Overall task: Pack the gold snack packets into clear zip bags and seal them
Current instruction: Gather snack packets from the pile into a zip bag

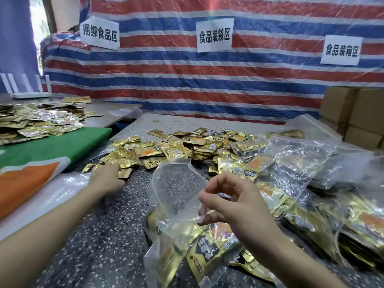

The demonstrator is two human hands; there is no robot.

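Here, right grip [234, 204] tight on zip bag [176, 183].

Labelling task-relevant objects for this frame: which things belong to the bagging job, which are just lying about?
In the job: open zip bag, pinched by right hand; loose gold packets under left hand; filled zip bags.
Lying about: router, cardboard boxes, wall signs, green cloth.
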